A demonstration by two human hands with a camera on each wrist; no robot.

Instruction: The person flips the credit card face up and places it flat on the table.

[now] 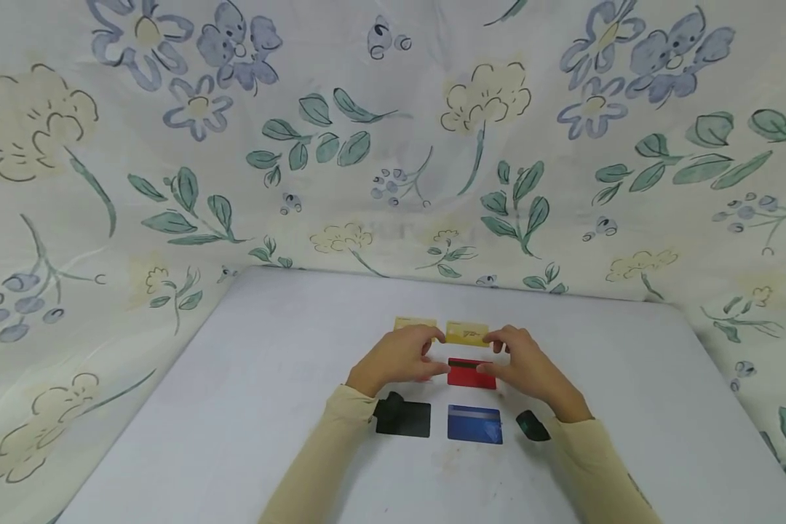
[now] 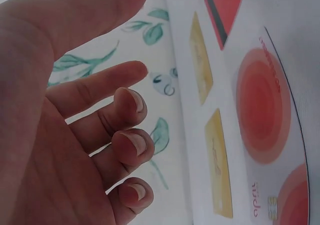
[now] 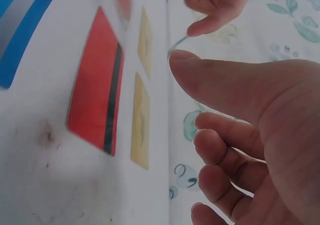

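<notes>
My left hand [image 1: 399,355] is over the left column of cards, fingers loosely bent and nothing between them. Opposite it, my right hand [image 1: 530,364] hovers on the right side with thumb and fingers apart, holding nothing. Between the hands lie a yellow card [image 1: 467,334] and, nearer me, a red card [image 1: 461,374] with a dark stripe. Another yellow card [image 1: 414,322] is partly covered by the left hand in the head view. A white card with red circles [image 2: 263,107] shows in the left wrist view, mostly hidden by that hand in the head view.
Nearest me lie a black card [image 1: 409,421] and a blue card [image 1: 474,425] with a pale stripe. Dark devices are on both wrists. The white table [image 1: 288,327] ends at a floral cloth [image 1: 393,145] hanging behind it.
</notes>
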